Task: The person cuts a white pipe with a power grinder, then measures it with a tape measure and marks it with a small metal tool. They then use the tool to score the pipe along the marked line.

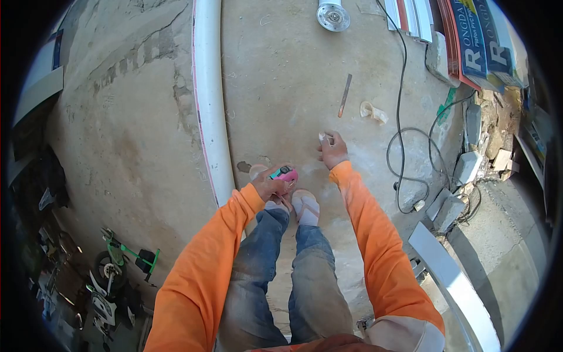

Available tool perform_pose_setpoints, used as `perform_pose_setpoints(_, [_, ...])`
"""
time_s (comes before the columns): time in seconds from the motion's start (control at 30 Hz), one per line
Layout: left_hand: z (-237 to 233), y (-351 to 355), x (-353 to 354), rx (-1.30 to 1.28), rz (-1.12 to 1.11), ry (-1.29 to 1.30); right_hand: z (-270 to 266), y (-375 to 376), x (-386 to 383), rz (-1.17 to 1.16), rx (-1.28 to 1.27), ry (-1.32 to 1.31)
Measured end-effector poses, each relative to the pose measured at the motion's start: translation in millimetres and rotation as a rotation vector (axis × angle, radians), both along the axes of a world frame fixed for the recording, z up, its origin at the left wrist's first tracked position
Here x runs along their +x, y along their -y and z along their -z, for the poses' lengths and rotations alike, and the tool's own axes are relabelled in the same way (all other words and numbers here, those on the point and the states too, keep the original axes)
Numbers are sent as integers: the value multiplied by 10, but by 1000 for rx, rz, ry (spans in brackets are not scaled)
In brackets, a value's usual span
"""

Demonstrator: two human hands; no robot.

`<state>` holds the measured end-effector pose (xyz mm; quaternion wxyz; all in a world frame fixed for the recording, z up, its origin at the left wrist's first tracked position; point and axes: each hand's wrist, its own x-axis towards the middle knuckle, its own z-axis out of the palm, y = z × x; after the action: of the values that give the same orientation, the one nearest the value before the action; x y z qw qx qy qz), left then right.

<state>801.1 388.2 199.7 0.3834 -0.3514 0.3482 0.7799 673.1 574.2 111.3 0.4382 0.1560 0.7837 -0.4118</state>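
Wrapped round a pink and teal tool [285, 176], perhaps a tape measure, my left hand [271, 185] is above my feet, just right of a long white pipe [212, 111]. My right hand [334, 151] is held over the concrete floor with its fingers curled. A small whitish thing [322, 136] shows at its fingertips; what it is cannot be made out. Beyond that hand a thin, flat strip [345, 95] lies on the floor, with a crumpled pale piece [373, 112] to its right.
An angle grinder [333, 17] lies at the top. A black cable [402, 117] loops across the floor on the right. Blue boxes [472, 44], broken blocks [467, 168] and a white panel [454, 281] are further right. A green-framed small bike [111, 270] stands lower left.
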Motion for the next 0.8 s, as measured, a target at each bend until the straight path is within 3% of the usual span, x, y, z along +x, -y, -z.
perform_pose_setpoints(0.03, [-24, 177, -121, -41, 21, 36, 451, -66, -234, -125, 271, -323])
perform_pose_setpoints(0.1, [38, 495, -175, -101, 33, 94, 938, -44, -680, -69, 685, -537])
perform_pose_setpoints(0.17, [134, 834, -142, 47, -307, 84, 1298, -111, -1033, 27, 717, -248])
perform_pose_setpoints(0.23, [107, 1188, -183, 30, -377, 122, 1434, 7, -1070, -108, 905, -305])
perform_pose_setpoints(0.3, [107, 1533, -169, -30, -370, 53, 1615, -52, -1173, -64, 835, -8])
perform_pose_setpoints(0.37, [113, 1861, -197, -144, -274, 76, 1988, -336, -1158, -1416, 1032, 18])
perform_pose_setpoints(0.4, [110, 2010, -234, -194, -218, 157, 2055, -374, -1138, -1559, 1012, 10])
perform_pose_setpoints(0.5, [13, 2377, -416, -209, -229, 271, 2226, -557, -925, -1422, 935, -31])
perform_pose_setpoints(0.57, [-95, 2572, -654, -177, -300, 279, 2719, -1078, -486, -1168, 847, -291])
perform_pose_setpoints(0.63, [-222, 2766, -995, -96, -376, 318, 776, 635, -1044, 99, 469, 115])
perform_pose_setpoints(0.67, [-235, 2849, -1157, -94, -374, 303, 376, 941, -1206, 188, 374, 220])
perform_pose_setpoints(0.73, [-224, 2997, -1522, -162, -262, 28, -2, 1216, -1404, 281, 262, 312])
perform_pose_setpoints(0.8, [-364, 3127, -2103, -270, -256, 5, -198, 1435, -1588, -178, 455, -256])
